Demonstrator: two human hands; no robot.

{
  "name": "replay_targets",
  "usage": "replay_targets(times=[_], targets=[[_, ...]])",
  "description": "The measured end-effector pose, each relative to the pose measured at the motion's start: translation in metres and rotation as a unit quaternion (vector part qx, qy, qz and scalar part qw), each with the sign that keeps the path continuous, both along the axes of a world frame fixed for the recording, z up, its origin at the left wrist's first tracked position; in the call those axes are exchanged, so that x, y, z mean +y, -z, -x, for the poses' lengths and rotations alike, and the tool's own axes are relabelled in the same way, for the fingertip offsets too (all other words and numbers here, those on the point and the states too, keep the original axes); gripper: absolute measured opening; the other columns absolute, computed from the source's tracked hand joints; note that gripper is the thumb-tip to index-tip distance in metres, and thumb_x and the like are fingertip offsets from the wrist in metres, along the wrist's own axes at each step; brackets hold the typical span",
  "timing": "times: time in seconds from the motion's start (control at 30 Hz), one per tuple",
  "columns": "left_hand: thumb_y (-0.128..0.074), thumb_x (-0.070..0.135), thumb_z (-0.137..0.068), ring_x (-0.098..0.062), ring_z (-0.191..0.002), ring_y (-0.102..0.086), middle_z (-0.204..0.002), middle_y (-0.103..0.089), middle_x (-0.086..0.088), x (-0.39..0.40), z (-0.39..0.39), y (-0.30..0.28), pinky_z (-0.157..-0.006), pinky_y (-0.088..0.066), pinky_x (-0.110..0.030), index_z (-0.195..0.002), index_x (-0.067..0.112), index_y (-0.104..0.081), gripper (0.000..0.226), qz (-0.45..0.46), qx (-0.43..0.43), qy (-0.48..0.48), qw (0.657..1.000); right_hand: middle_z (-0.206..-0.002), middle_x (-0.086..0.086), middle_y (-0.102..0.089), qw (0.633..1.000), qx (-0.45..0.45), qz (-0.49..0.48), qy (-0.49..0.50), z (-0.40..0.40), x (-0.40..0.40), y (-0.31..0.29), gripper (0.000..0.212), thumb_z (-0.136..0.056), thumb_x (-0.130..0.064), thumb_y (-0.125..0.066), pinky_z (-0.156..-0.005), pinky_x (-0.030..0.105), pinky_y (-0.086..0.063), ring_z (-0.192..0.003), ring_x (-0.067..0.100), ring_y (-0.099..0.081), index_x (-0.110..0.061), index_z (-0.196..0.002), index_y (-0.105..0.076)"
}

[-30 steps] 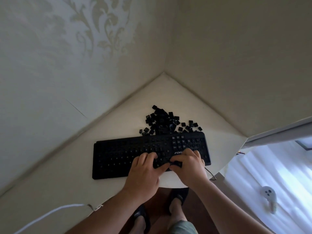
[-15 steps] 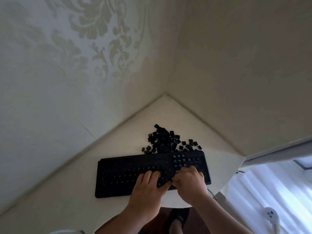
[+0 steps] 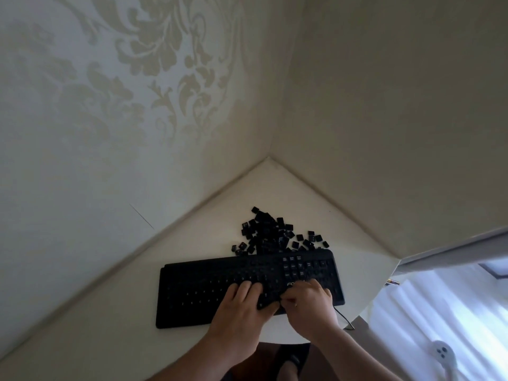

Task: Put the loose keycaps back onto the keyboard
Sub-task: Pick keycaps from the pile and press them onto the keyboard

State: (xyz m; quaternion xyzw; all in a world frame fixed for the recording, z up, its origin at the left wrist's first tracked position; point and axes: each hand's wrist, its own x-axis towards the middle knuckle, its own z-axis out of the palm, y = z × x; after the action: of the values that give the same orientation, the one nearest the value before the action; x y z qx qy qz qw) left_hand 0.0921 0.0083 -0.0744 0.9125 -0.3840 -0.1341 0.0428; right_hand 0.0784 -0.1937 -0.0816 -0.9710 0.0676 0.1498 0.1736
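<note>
Fingertips [image 3: 287, 300] of the right hand [image 3: 309, 306] curl down and bunch at the near edge of the keyboard [image 3: 206, 292], right beside the left thumb; they seem to be pinching or pressing something small there, probably a keycap being seated, but the piece itself is too dark and hidden to make out. Left hand [image 3: 242, 303] lies flat over the middle rows, fingers fairly straight and lightly spread, which I judge to be a bracing hold so the board does not slide while the other hand pushes down.

Both hands meet at one spot, which suits a press-fit job: one steadies, one pushes.

Beyond the far edge of the keyboard sits the pile of loose keycaps [image 3: 268, 235], heaped against it and trailing off to the right, within easy reach for the next pick. A few caps already show in the block at the right end. Keyboard and pile rest on a pale corner table [image 3: 192, 243] tucked between two walls, and a thin cable [image 3: 343, 318] runs off the board's near right corner.

Judging by the size of the heap, most of the work remains.
</note>
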Motion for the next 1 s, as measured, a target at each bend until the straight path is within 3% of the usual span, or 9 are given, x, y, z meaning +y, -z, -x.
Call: replay_targets(times=[0.23, 0.37, 0.47, 0.57, 0.77, 0.9, 1.0], targets=[[-0.041, 0.021, -0.088, -0.027, -0.109, -0.049, -0.112, -0.051, -0.002, -0.007, -0.007, -0.006, -0.098, -0.049, -0.045, -0.125, 0.046, -0.063, 0.049, 0.029, 0.005, -0.01, 1.0, -0.103, -0.022, -0.065, 0.999, 0.021, -0.017, 0.04, -0.004, 0.002, 0.001, 0.012, -0.093, -0.038, -0.062, -0.091, 0.034, -0.039, -0.109, 0.011, -0.053, -0.038, -0.098, -0.073], [-0.043, 0.027, -0.1, -0.028, -0.121, -0.041, -0.122, -0.05, -0.003, -0.014, -0.019, -0.01, -0.11, -0.036, -0.049, -0.129, 0.042, -0.064, 0.039, 0.051, 0.01, -0.016, 0.999, -0.091, -0.023, -0.07, 0.999, 0.032, -0.026, 0.023, -0.028, -0.009, -0.011, 0.013, -0.089, -0.04, -0.062, -0.093, 0.036, -0.048, -0.093, 0.005, -0.062, -0.04, -0.094, -0.074], [-0.048, 0.031, -0.103, -0.026, -0.124, -0.04, -0.126, -0.05, 0.0, -0.018, -0.036, -0.013, -0.112, -0.031, -0.047, -0.136, 0.041, -0.061, 0.037, 0.062, 0.019, -0.04, 0.997, -0.084, -0.024, -0.07, 0.997, 0.003, -0.037, 0.062, -0.047, -0.027, -0.02, 0.011, -0.089, -0.037, -0.066, -0.08, 0.028, -0.051, -0.079, 0.0, -0.061, -0.04, -0.093, -0.076], [-0.052, 0.038, -0.102, -0.02, -0.119, -0.042, -0.117, -0.053, 0.007, -0.02, -0.048, -0.009, -0.109, -0.034, -0.043, -0.132, 0.042, -0.066, 0.033, 0.08, 0.031, -0.072, 0.994, -0.085, -0.024, -0.066, 0.995, -0.001, -0.04, 0.088, -0.059, -0.042, -0.025, 0.012, -0.092, -0.032, -0.066, -0.073, 0.022, -0.043, -0.073, -0.006, -0.055, -0.038, -0.095, -0.076], [-0.053, 0.055, -0.099, -0.017, -0.118, -0.042, -0.113, -0.052, 0.01, -0.03, -0.042, -0.003, -0.109, -0.032, -0.04, -0.128, 0.037, -0.067, 0.037, 0.053, 0.074, -0.066, 0.994, -0.093, -0.015, -0.071, 0.99, -0.01, -0.053, 0.133, -0.063, -0.058, -0.018, 0.018, -0.089, -0.027, -0.066, -0.077, 0.03, -0.054, -0.083, 0.011, -0.062, -0.036, -0.099, -0.077], [-0.07, 0.051, -0.086, -0.016, -0.102, -0.05, -0.095, -0.054, 0.012, -0.035, -0.045, 0.0, -0.096, -0.047, -0.043, -0.102, 0.035, -0.075, 0.023, 0.055, 0.078, -0.056, 0.994, -0.101, -0.007, -0.069, 0.989, -0.034, -0.049, 0.134, -0.074, -0.07, -0.015, 0.02, -0.09, -0.026, -0.065, -0.076, 0.031, -0.054, -0.087, 0.017, -0.063, -0.035, -0.104, -0.076], [-0.066, 0.044, -0.092, -0.018, -0.11, -0.044, -0.102, -0.054, 0.01, -0.044, -0.051, -0.003, -0.103, -0.037, -0.04, -0.104, 0.031, -0.072, 0.019, 0.044, 0.077, -0.035, 0.995, -0.109, -0.003, -0.065, 0.991, -0.034, -0.041, 0.12, -0.086, -0.075, -0.013, 0.02, -0.093, -0.03, -0.065, -0.083, 0.035, -0.055, -0.096, 0.021, -0.061, -0.032, -0.11, -0.076]])
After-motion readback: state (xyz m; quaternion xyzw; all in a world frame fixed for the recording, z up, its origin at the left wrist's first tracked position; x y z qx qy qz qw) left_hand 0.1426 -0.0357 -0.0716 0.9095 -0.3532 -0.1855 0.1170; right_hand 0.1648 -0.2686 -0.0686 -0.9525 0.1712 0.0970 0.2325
